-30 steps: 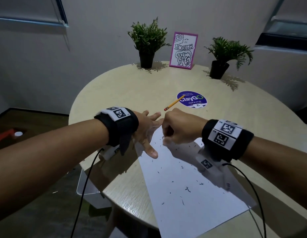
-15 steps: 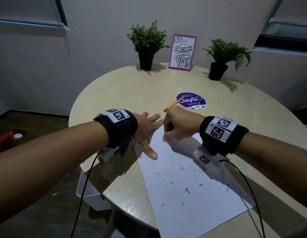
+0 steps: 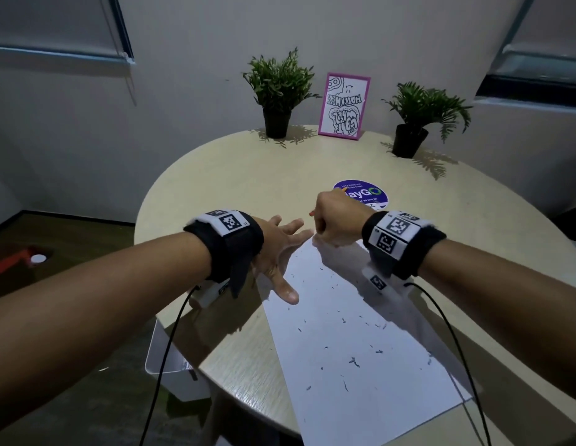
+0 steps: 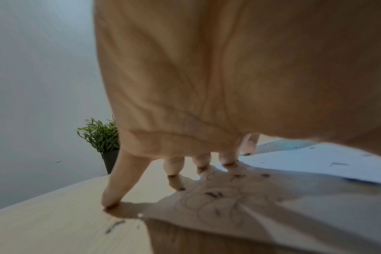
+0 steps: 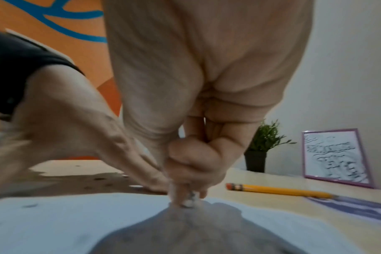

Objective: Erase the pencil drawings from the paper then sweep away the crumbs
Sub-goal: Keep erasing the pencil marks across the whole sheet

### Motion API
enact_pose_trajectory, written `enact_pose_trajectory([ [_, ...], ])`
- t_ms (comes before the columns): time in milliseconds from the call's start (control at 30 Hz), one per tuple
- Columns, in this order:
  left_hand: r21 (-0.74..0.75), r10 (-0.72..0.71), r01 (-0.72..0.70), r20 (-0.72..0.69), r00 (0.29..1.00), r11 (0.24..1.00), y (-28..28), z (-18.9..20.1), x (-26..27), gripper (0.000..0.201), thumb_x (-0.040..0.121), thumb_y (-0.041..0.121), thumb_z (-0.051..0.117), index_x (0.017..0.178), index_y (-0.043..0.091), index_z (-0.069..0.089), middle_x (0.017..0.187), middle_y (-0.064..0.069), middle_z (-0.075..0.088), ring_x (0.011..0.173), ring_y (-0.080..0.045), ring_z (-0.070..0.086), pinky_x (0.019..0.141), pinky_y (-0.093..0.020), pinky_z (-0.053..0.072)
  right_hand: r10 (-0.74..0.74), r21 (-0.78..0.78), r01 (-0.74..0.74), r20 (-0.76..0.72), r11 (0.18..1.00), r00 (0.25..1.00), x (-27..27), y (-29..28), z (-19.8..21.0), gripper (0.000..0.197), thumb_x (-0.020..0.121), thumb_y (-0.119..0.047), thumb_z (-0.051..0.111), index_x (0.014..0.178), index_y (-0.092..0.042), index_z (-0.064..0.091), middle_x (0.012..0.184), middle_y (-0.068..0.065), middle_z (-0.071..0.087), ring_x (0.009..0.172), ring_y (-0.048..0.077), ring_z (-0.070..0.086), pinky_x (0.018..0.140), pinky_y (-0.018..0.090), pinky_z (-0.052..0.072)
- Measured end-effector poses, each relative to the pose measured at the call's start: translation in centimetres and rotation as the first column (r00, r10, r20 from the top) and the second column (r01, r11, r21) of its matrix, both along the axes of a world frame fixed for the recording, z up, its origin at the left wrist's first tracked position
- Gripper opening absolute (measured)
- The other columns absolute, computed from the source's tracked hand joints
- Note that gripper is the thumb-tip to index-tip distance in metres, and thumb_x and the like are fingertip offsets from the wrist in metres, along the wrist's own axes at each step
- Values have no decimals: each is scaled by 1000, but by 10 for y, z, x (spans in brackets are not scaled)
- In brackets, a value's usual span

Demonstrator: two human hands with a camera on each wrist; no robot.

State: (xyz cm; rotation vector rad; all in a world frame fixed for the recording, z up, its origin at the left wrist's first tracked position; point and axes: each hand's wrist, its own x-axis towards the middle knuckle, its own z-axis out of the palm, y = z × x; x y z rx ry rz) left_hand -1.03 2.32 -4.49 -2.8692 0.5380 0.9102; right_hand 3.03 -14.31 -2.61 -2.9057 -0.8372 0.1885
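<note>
Both hands work at the far end of the paper [image 3: 360, 342]: the left hand [image 3: 277, 252] lies flat with fingers spread, thumb on the sheet's left edge, pinning it to the table [image 3: 215, 349], while the right hand [image 3: 336, 220] is curled tight round a small eraser [image 5: 190, 199], its tip pressed on the sheet near the far corner. The paper's long axis runs from the person's near right up toward the hands, so most of it lies nearer than either hand. Dark crumbs [image 3: 354, 362] are scattered along that near stretch, closer to the right arm. Under the left palm, the left wrist view shows faint pencil lines [image 4: 207, 201], seemingly not yet rubbed out, though the shadow there makes this hard to judge. Reaching them would mean shifting the left hand aside. Beyond the right hand lies a pencil [image 5: 278, 189] on a purple sticker [image 3: 375, 194], then two potted plants [image 3: 278, 91] and a framed picture [image 3: 344, 106] by the wall.
</note>
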Motion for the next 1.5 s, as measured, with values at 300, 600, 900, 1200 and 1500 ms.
enact_pose_trajectory([
  [300, -1, -23, 24, 20, 1000, 1000, 2, -2, 1, 140, 53, 86, 70, 152, 44, -20, 161, 17, -26, 150, -29, -20, 116, -69, 10, 30, -1, -30, -25, 1000, 999, -3, -2, 3, 31, 76, -27, 82, 52, -18, 64, 51, 0, 61, 70, 21, 69, 72, 39, 60],
  [600, -22, -26, 26, 20, 999, 999, 2, -2, 0, 136, 54, 84, 71, 151, 49, -17, 161, 17, -26, 150, -32, -20, 114, -71, 12, 145, 16, -144, -111, 989, 983, -22, 0, 1, 25, 79, -29, 79, 62, -12, 71, 50, -2, 63, 49, -1, 57, 76, 33, 56],
  [900, -14, 3, -3, 28, 1000, 1000, 2, -2, 0, 138, 57, 83, 71, 153, 42, -20, 160, 17, -27, 150, -28, -22, 117, -67, 7, -23, -176, 37, 79, 984, 997, 4, -12, 1, 35, 83, -27, 77, 73, -16, 46, 83, 9, 61, 83, 29, 65, 73, 40, 58],
  [1200, -30, -11, 11, 21, 1000, 999, 6, 0, 0, 136, 60, 79, 73, 153, 42, -18, 160, 19, -26, 150, -24, -22, 119, -63, 6, 38, -122, -40, -12, 992, 999, 3, -15, 7, 11, 88, -12, 70, 86, -4, 75, 83, 7, 73, 81, 21, 67, 73, 35, 58],
  [1500, -213, -66, 97, 150, 987, 972, -2, 11, 10, 120, 61, 77, 75, 155, 30, 18, 160, 13, 20, 146, -17, 27, 117, -44, 29, 4, -45, -3, 37, 999, 999, 6, -13, -3, 9, 84, -14, 73, 84, -5, 70, 87, 10, 70, 76, 24, 63, 67, 34, 55],
])
